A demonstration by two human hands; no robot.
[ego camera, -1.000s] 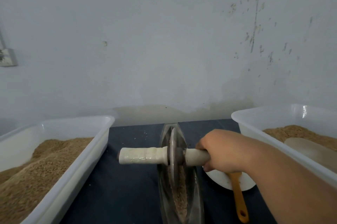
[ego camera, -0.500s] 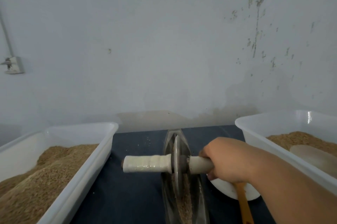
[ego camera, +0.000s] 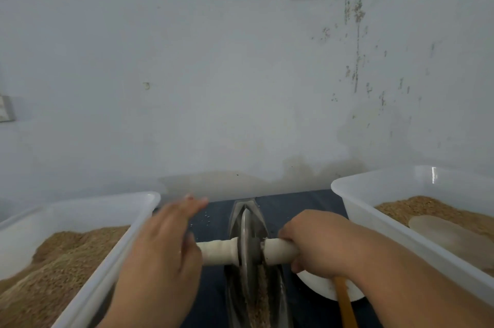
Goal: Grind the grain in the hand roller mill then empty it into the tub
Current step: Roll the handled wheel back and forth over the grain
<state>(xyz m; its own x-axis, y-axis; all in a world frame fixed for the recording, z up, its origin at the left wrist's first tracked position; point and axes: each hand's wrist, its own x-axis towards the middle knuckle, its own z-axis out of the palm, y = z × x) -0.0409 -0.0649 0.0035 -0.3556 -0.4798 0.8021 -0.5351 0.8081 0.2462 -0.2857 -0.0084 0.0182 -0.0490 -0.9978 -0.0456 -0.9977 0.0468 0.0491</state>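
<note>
In comes left hand (ego camera: 160,255) beside tub (ego camera: 125,231) of grain (ego camera: 58,261).

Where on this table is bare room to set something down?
Bare tabletop runs between the left tub and the mill trough, though the left hand hangs over it. Another strip lies behind the trough, by the wall. Right of the trough is crowded: right hand, white dish, right tub.

Tubs (ego camera: 107,204) (ego camera: 374,188): two. Hands (ego camera: 160,261) (ego camera: 315,244): two. Mill (ego camera: 247,244): one. Scoop (ego camera: 344,301): one.
</note>
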